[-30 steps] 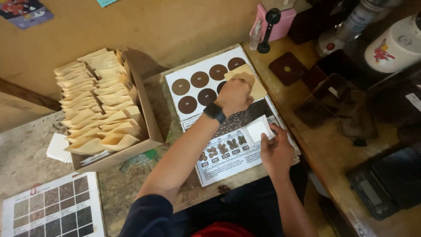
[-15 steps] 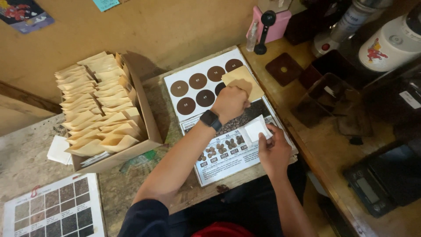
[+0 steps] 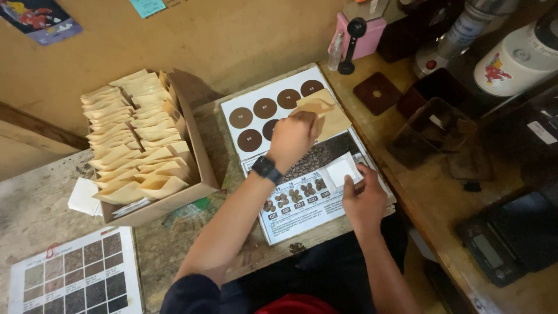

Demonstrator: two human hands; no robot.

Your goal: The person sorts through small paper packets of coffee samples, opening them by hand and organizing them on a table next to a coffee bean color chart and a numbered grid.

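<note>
My left hand (image 3: 293, 136), with a dark watch on its wrist, is closed on a tan paper pouch (image 3: 325, 111) and holds it just over a printed chart (image 3: 273, 113) with brown circles and pictures of beans. My right hand (image 3: 363, 195) pinches a small white square of paper (image 3: 340, 170) over the chart's lower right part. Both hands are close together, about a hand's width apart.
A cardboard box (image 3: 197, 163) full of several tan pouches stands to the left. A second chart of dark squares (image 3: 75, 279) lies at the lower left. To the right are a pink object (image 3: 363, 32), a white appliance (image 3: 517, 55), dark containers (image 3: 433, 125) and a black scale (image 3: 511, 241).
My left hand with the pouch has shifted slightly down and left over the chart. My right hand keeps the white paper in about the same place.
</note>
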